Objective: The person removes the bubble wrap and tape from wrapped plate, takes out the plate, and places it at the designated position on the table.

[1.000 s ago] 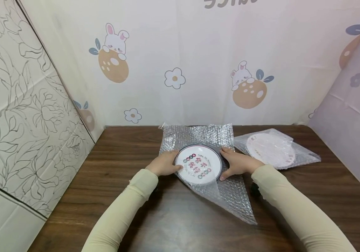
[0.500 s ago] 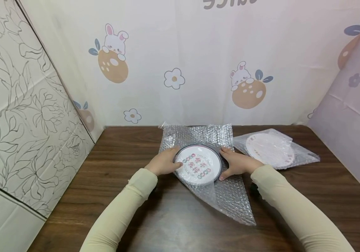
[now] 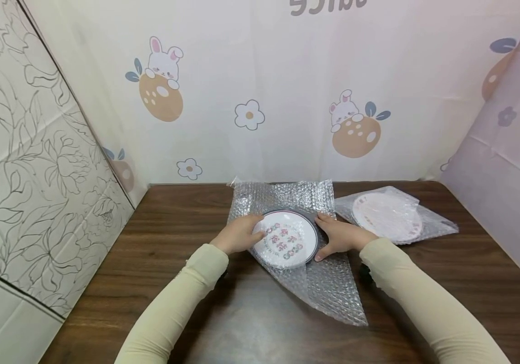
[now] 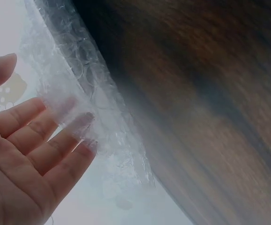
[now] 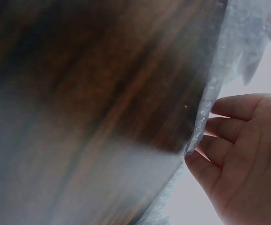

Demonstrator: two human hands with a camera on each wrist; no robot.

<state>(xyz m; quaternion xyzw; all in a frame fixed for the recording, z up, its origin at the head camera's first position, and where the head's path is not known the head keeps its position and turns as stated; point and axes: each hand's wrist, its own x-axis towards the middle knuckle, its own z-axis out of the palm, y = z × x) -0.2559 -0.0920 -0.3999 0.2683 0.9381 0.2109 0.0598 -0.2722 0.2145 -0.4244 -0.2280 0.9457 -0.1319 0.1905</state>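
Observation:
A round white plate point(image 3: 286, 237) with a dark rim and red and green print lies on silvery bubble wrap point(image 3: 333, 283), and clear film covers its lower part. My left hand point(image 3: 239, 234) touches the plate's left edge, thumb over the rim. On the right side, my right hand point(image 3: 344, 235) rests against the wrap beside the rim, thumb and fingers spread. In the left wrist view, the left hand's point(image 4: 32, 159) fingers are nearly straight, their tips behind bubble wrap point(image 4: 102, 108). The right wrist view has the right hand's point(image 5: 247, 154) fingertips at the wrap's edge point(image 5: 205, 110).
A second white plate point(image 3: 387, 216), wrapped in clear bubble wrap, lies at the back right of the dark wooden table point(image 3: 160, 263). Behind stands a pale curtain point(image 3: 296, 101) with rabbit and flower prints; a flower-patterned panel point(image 3: 37, 167) is on the left.
The print on the plate looks paler and less sharp than a second ago. The head view has shifted slightly. Both hands keep nearly the same places at the plate's sides.

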